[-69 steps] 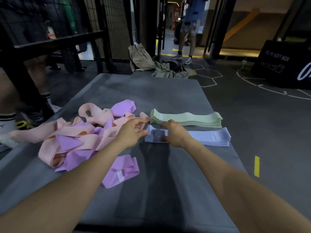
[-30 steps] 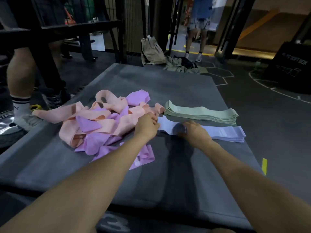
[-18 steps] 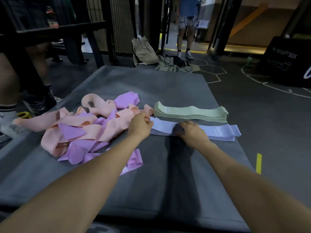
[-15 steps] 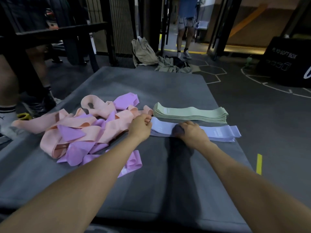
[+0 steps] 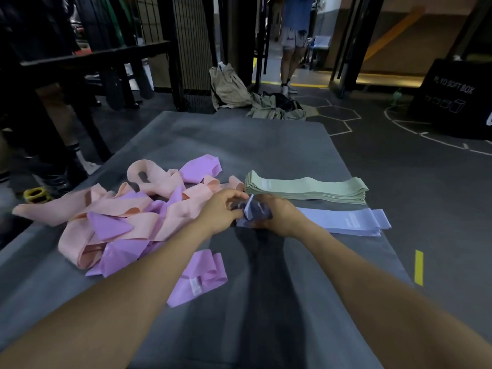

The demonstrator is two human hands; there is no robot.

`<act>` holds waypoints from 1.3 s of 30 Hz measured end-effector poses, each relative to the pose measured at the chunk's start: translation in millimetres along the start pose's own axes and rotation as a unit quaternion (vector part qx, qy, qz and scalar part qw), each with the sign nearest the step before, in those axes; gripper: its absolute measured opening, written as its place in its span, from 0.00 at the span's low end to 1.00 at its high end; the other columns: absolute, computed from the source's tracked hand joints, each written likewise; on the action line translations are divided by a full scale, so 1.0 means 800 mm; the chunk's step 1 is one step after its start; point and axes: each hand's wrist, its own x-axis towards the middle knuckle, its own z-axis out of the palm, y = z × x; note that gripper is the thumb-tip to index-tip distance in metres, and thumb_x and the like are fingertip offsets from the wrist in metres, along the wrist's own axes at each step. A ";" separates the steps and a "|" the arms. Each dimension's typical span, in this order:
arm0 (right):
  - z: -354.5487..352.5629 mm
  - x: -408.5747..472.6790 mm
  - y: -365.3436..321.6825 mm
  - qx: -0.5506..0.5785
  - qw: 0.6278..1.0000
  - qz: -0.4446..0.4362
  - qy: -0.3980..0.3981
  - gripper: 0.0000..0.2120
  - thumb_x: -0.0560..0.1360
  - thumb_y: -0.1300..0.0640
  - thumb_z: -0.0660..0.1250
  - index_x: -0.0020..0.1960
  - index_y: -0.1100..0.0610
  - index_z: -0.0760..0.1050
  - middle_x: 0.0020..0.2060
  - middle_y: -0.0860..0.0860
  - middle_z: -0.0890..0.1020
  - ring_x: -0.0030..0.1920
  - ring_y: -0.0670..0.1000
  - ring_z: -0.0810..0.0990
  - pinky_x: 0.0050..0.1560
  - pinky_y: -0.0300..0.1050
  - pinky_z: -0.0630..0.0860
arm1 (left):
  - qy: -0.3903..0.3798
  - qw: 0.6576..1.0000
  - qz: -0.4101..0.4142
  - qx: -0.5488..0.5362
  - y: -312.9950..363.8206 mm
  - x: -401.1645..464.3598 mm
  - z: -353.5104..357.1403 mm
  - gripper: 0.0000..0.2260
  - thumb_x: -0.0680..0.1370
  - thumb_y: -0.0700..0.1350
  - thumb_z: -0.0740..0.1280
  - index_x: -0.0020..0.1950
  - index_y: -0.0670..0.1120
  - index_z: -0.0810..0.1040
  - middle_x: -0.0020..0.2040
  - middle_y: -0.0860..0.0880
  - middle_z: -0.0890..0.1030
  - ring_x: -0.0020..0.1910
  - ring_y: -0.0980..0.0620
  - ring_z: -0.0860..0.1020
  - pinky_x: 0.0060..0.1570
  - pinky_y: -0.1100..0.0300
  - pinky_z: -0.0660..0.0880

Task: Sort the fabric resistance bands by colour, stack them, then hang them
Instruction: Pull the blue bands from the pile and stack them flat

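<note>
On the grey padded box (image 5: pixel 266 145) lie a neat stack of green bands (image 5: pixel 306 189) and, nearer me, a flat stack of light blue bands (image 5: pixel 351 221). My left hand (image 5: pixel 223 206) and my right hand (image 5: pixel 277 214) meet at the left end of the blue stack, where both pinch its folded-up end. Left of my hands a tangled heap of pink bands (image 5: pixel 111 219) and purple bands (image 5: pixel 111 226) spreads out. One loose purple band (image 5: pixel 198 276) rests nearer me, under my left forearm.
People's legs stand by black racks at the left (image 5: pixel 77 153), with a yellow object (image 5: pixel 36 194) on the floor. A khaki bag and clothes (image 5: pixel 255 99) lie beyond the box. A person (image 5: pixel 292 41) stands in the doorway. A black soft box (image 5: pixel 452 99) sits far right.
My right hand slid left along the blue stack toward my left hand. The stack's left end, flat before, is now lifted and folded between both hands.
</note>
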 end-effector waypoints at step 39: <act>-0.003 -0.004 -0.006 -0.332 0.939 -0.081 0.047 0.10 0.76 0.60 0.60 0.54 0.62 0.77 0.52 0.58 0.75 0.51 0.60 0.77 0.39 0.47 0.61 | -0.078 0.997 -0.012 -0.005 -0.017 0.024 0.002 0.33 0.61 0.34 0.79 0.60 0.47 0.66 0.55 0.47 0.76 0.58 0.44 0.76 0.59 0.47 0.75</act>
